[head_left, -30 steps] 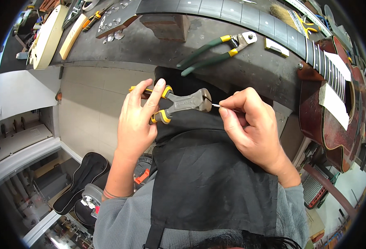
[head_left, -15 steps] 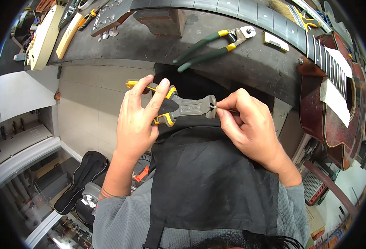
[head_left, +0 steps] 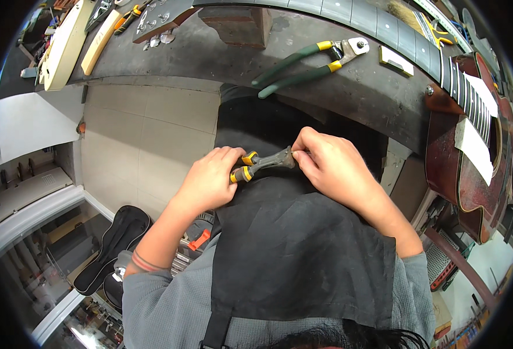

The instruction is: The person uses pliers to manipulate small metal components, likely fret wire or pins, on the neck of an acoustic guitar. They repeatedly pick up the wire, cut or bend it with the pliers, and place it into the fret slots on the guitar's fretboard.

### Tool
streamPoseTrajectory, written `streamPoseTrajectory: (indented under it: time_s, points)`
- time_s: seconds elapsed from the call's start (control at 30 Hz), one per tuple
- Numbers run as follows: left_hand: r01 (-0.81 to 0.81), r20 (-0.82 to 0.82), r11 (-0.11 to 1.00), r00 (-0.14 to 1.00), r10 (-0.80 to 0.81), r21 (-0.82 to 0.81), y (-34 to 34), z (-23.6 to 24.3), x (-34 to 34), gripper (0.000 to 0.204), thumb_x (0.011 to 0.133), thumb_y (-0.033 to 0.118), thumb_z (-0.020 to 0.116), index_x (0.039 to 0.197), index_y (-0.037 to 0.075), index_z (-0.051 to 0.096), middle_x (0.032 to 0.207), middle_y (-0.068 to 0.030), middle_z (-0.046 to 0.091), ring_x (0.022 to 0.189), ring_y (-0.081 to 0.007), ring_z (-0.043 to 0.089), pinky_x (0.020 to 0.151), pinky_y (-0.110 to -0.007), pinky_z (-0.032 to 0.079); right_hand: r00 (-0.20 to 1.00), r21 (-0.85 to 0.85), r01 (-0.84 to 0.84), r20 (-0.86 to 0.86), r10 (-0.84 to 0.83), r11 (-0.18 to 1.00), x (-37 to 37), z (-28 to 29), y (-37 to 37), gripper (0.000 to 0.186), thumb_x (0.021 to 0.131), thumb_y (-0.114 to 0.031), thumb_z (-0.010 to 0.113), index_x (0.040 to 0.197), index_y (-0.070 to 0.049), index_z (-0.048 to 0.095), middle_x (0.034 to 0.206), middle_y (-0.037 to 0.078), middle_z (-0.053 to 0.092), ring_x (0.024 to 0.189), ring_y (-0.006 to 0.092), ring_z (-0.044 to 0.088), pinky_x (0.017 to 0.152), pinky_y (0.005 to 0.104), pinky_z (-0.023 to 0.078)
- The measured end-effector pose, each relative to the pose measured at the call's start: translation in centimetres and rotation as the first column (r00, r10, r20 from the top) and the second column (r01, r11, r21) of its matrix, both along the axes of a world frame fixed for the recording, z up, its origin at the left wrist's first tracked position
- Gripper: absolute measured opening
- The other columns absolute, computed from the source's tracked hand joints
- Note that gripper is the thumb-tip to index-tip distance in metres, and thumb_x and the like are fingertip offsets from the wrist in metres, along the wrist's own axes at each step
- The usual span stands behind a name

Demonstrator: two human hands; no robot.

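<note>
My left hand (head_left: 209,177) is closed round the yellow-and-grey handles of a pair of end nippers (head_left: 272,162), held over my black apron. The nippers are tilted so that their narrow side shows, jaws toward the right. My right hand (head_left: 338,168) is closed in a pinch at the jaws. What its fingertips hold is mostly hidden; it looks like a thin piece of metal wire. Beyond my hands, green-handled cable cutters (head_left: 311,65) lie on the dark workbench (head_left: 210,64), with their handle ends over its near edge.
At the right rests a dark red guitar (head_left: 454,157), papers (head_left: 476,148) taped on its top, its neck (head_left: 355,18) running along the bench. A small yellow-and-white block (head_left: 396,61) lies beside the cutters. A dark block (head_left: 237,26) sits under the neck. A cream guitar body (head_left: 64,49) stands far left.
The nippers have turned from showing their broad face to showing their narrow side. My left hand has moved lower and wrapped round the handles; my right hand stays at the jaws.
</note>
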State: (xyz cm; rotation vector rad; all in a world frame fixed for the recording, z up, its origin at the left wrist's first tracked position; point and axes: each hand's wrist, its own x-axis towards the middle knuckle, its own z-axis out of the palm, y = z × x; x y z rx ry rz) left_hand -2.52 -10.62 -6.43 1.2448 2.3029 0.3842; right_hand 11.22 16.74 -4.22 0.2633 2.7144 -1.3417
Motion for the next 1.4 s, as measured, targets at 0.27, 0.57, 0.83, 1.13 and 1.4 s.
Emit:
streamPoseTrajectory:
  time_s: [0.27, 0.57, 0.83, 1.13, 1.4]
  points:
    - [0.059, -0.062, 0.973, 0.997, -0.046, 0.224, 1.4, -6.8, -3.3, 0.043, 0.086, 0.041, 0.093, 0.107, 0.008, 0.075, 0.099, -0.012, 0.078, 0.093, -0.0375, 0.076, 0.08, -0.049, 0.06, 0.998, 0.171, -0.035, 0.056, 0.026, 0.985, -1.3, -0.3, -0.1, 0.01, 0.104, -0.01, 0.066, 0.106, -0.001, 0.066, 0.093, 0.02, 0.078, 0.093, 0.0434, 0.078, 0.086, 0.0549, 0.06]
    - [0.167, -0.158, 0.891, 0.981, -0.109, 0.423, 0.9, -8.6, -5.4, 0.03, 0.073, 0.022, 0.088, 0.095, 0.007, 0.073, 0.087, -0.0117, 0.074, 0.08, -0.0374, 0.073, 0.071, -0.047, 0.059, 0.999, 0.012, 0.017, 0.032, -0.018, 1.0, -1.5, 0.2, 0.7, 0.011, 0.106, -0.012, 0.069, 0.109, -0.002, 0.068, 0.098, 0.019, 0.076, 0.096, 0.0416, 0.075, 0.085, 0.0498, 0.058]
    - [-0.424, -0.038, 0.52, 0.747, 0.664, 0.742, -4.8, -6.4, -8.5, 0.027, 0.1, 0.016, 0.084, 0.113, 0.002, 0.064, 0.099, -0.0067, 0.064, 0.086, -0.0225, 0.062, 0.081, -0.038, 0.056, 1.0, -0.154, -0.011, -0.006, 0.01, 0.988, -0.5, 0.2, 1.3, 0.012, 0.107, -0.013, 0.069, 0.109, -0.002, 0.065, 0.097, 0.017, 0.074, 0.095, 0.0382, 0.074, 0.087, 0.0473, 0.058]
    - [-0.511, -0.361, 0.652, 0.558, 0.748, 0.561, -5.9, 1.6, -24.1, 0.062, 0.102, 0.042, 0.084, 0.149, 0.004, 0.071, 0.132, -0.0175, 0.077, 0.122, -0.0322, 0.071, 0.107, -0.041, 0.055, 0.997, -0.327, 0.008, 0.073, 0.017, 0.945, 0.0, 1.4, 1.6, 0.01, 0.109, -0.01, 0.067, 0.11, -0.002, 0.064, 0.096, 0.014, 0.075, 0.089, 0.0299, 0.075, 0.087, 0.0427, 0.058]
    - [-0.398, -0.769, 0.864, 0.431, 0.472, 0.308, -6.0, 3.6, -24.3, 0.064, 0.101, 0.051, 0.083, 0.152, 0.014, 0.074, 0.132, -0.0126, 0.076, 0.128, -0.0377, 0.064, 0.112, -0.049, 0.052, 0.981, -0.716, 0.187, 0.107, -0.159, 0.672, 1.8, -0.4, 2.3, 0.009, 0.116, -0.01, 0.06, 0.118, -0.002, 0.058, 0.101, 0.008, 0.077, 0.103, 0.0166, 0.077, 0.095, 0.034, 0.059]
